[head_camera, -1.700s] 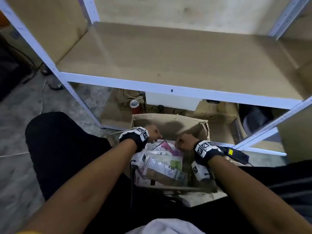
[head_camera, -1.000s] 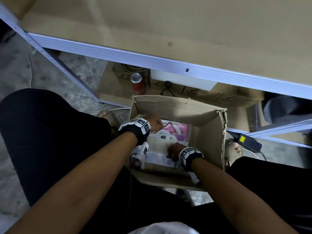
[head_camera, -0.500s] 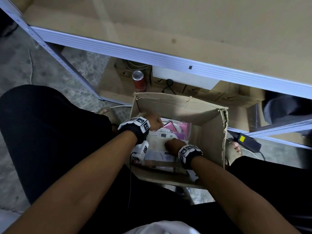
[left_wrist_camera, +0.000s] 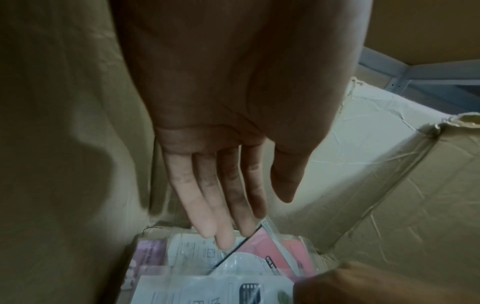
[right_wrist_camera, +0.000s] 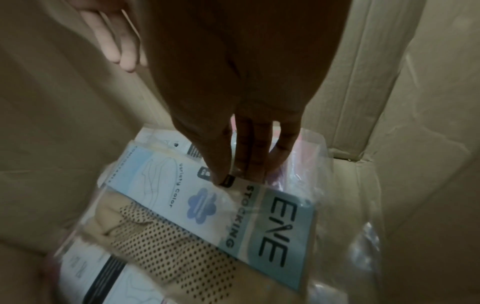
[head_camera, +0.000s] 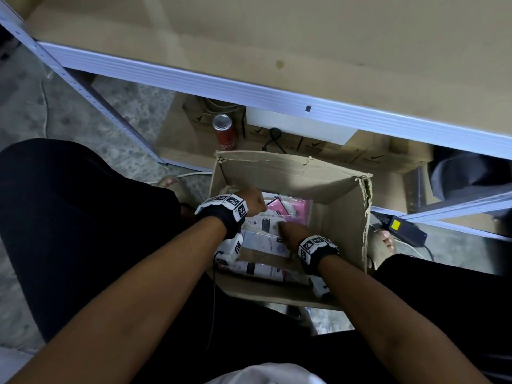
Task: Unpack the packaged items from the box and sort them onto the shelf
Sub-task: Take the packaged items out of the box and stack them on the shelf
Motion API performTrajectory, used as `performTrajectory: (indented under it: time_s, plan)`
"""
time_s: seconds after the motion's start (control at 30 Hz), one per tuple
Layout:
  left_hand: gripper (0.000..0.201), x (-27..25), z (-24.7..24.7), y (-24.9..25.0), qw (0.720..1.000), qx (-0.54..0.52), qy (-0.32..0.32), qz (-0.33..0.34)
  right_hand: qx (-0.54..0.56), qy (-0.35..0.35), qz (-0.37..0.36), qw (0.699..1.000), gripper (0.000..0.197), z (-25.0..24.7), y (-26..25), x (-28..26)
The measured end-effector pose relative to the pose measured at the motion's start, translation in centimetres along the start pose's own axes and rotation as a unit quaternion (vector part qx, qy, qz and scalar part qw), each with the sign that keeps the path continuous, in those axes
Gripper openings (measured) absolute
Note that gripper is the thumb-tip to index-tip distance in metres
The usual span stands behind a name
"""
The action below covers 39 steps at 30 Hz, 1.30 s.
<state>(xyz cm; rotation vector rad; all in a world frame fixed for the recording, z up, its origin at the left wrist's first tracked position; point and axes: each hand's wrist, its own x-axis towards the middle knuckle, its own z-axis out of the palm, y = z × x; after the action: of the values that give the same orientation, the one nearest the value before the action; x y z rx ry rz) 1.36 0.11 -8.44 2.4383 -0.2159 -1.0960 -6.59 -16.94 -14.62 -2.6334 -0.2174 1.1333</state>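
Note:
An open cardboard box [head_camera: 291,176] stands on the floor between my legs, holding several flat plastic-wrapped packages. My right hand [head_camera: 288,232] reaches into its middle. In the right wrist view the thumb and fingers of my right hand [right_wrist_camera: 241,176] pinch the top edge of a pale blue "EVE STOCKING" package [right_wrist_camera: 233,216]. My left hand [head_camera: 255,202] is at the box's far left; its straight fingers [left_wrist_camera: 226,236] touch a white package [left_wrist_camera: 192,246] beside a pink package [left_wrist_camera: 272,246]. The wooden shelf [head_camera: 332,37] lies bare above the box.
A red drink can [head_camera: 225,131], brown cartons and a white box [head_camera: 299,128] stand on the low shelf behind the cardboard box. A black power adapter [head_camera: 401,227] with a yellow label lies on the floor at the right. My legs flank the box.
My right hand has moved from the box's right side to its middle and taken hold of the stocking package. The left hand has stayed at the far left corner. My view has tilted down.

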Motion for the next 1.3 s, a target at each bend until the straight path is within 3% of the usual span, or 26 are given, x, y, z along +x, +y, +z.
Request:
performTrajectory:
  time_s: [0.2, 0.33, 0.5, 0.63, 0.8, 0.93, 1.2, 1.3]
  plan:
    - [0.028, 1.6, 2.6, 1.4, 0.995, 0.096, 0.005, -0.01, 0.017, -0.029, -0.012, 0.999, 0.031, 0.1, 0.9, -0.8]
    - [0.04, 2.8, 5.2, 1.1, 0.982, 0.188, -0.008, -0.012, 0.001, -0.047, -0.013, 0.999, 0.028, -0.1, 1.5, -1.2]
    - [0.046, 3.7, 7.7, 0.5, 0.961, 0.27, 0.058, -0.024, -0.035, -0.063, 0.003, 0.997, 0.028, -0.2, 2.0, -1.6]
    - [0.04, 4.0, 8.5, -0.4, 0.952, 0.295, 0.067, -0.032, -0.042, -0.054, -0.004, 0.998, 0.027, -0.3, 2.3, -1.8]
    - [0.031, 4.1, 7.8, -1.5, 0.968, 0.232, 0.05, -0.078, -0.05, -0.077, -0.003, 0.996, 0.029, -0.4, 1.8, -1.7]
    - [0.029, 4.1, 6.9, -1.9, 0.971, 0.176, 0.104, -0.121, -0.057, -0.085, 0.005, 0.995, 0.031, -0.7, 1.3, -1.7]
    - [0.032, 3.5, 6.0, -2.2, 0.987, 0.1, 0.077, -0.096, -0.079, -0.072, 0.001, 0.994, 0.024, -1.4, 0.9, -2.2]
    - [0.034, 3.1, 4.8, -1.7, 0.994, 0.07, 0.039, -0.068, -0.081, -0.057, 0.002, 0.995, 0.022, -2.2, 0.6, -2.5]
